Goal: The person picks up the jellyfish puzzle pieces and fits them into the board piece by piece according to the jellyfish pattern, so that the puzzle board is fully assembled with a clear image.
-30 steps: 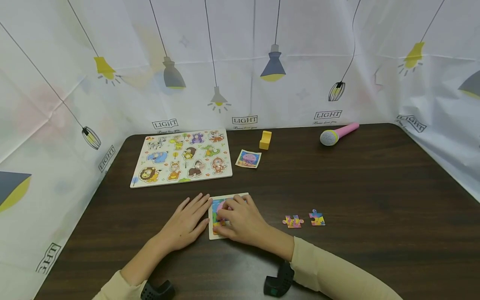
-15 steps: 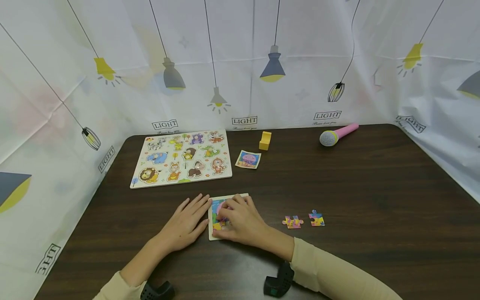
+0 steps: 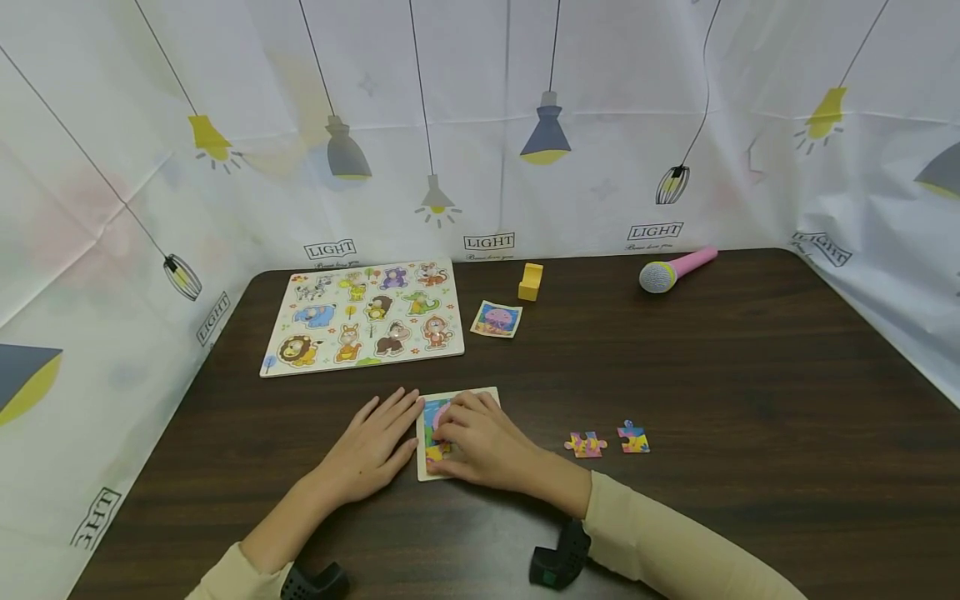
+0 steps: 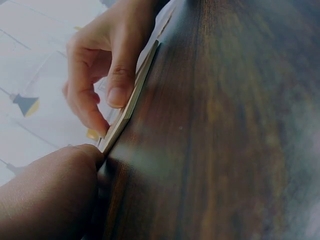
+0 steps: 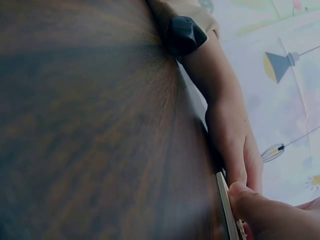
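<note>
A small jigsaw puzzle in a pale wooden frame lies flat on the dark table, its left part showing blue, pink and yellow. My left hand rests on the table with fingers stretched, its fingertips and thumb at the frame's left edge. Over the puzzle is my right hand, fingers bent and thumb low, with the tips touching its surface. In the left wrist view, the right thumb lies over the edge of the frame. Whether a piece is pinched is hidden. Two loose puzzle pieces lie to the right.
An animal puzzle board lies at the back left. Beside it are a small octopus picture card and a yellow block. A pink toy microphone lies at the back right, near the printed cloth backdrop.
My right hand's fingers and thumb have shifted slightly over the puzzle, and its wrist has moved a little right. The left hand and the loose pieces stay where they were.
</note>
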{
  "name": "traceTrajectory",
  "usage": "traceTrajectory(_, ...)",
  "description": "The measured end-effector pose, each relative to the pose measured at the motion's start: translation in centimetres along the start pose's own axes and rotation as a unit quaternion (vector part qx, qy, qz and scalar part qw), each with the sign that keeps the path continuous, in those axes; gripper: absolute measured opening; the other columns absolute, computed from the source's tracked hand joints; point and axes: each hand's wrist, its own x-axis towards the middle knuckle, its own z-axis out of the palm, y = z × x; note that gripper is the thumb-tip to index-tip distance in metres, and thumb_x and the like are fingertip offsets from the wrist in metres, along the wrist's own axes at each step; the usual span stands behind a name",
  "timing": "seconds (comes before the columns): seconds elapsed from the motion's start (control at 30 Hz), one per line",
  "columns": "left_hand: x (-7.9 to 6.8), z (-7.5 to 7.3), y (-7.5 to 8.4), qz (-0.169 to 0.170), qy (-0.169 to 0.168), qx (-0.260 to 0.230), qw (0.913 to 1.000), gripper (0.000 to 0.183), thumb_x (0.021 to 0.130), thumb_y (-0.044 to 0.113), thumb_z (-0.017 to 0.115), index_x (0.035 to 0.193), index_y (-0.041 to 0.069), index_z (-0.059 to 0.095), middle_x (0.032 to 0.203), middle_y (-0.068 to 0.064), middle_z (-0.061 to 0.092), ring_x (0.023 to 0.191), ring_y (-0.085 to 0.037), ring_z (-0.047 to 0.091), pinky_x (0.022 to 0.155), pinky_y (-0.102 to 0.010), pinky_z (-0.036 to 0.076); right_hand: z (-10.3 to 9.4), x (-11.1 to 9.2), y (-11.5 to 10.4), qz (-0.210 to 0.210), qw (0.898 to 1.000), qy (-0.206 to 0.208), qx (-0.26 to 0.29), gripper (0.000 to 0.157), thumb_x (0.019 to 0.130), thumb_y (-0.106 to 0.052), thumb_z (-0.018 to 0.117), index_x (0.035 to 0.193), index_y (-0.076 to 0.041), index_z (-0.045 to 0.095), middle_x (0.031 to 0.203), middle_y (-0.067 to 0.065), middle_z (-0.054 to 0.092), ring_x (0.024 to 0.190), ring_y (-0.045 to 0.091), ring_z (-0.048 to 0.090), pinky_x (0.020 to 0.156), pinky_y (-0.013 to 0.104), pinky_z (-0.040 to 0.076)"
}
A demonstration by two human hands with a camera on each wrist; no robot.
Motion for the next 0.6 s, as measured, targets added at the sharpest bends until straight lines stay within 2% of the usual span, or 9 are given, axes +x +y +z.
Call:
traceTrajectory(0.33, 0.0, 0.05, -0.09, 0.001, -0.004, 0.0, 1.0, 0.053, 0.097, 0.034, 0.042, 0.142, 0.008, 0.033, 0.147, -0.008, 0.03, 0.136, -0.026, 0.023, 0.106, -0.051, 0.018, -0.06, 0.02, 0.3, -0.031, 1.0, -0.001, -0.002, 0.03, 0.08, -0.044, 0.067, 0.085, -0.015, 0.07, 0.092, -0.004, 0.06, 0.094, 0.016, 0.049, 0.083, 0.033, 0.04)
traceTrajectory(0.6, -0.02, 0.07, -0.09, 0.003, 0.005, 0.003, 1.0, 0.052, 0.096, 0.03, 0.045, 0.141, 0.006, 0.036, 0.145, -0.01, 0.033, 0.135, -0.027, 0.025, 0.105, -0.052, 0.019, 0.28, -0.15, 0.21, 0.01, 1.0, 0.011, 0.016, 0.03, 0.078, -0.046, 0.068, 0.084, -0.018, 0.074, 0.092, -0.009, 0.061, 0.089, 0.011, 0.049, 0.08, 0.032, 0.04)
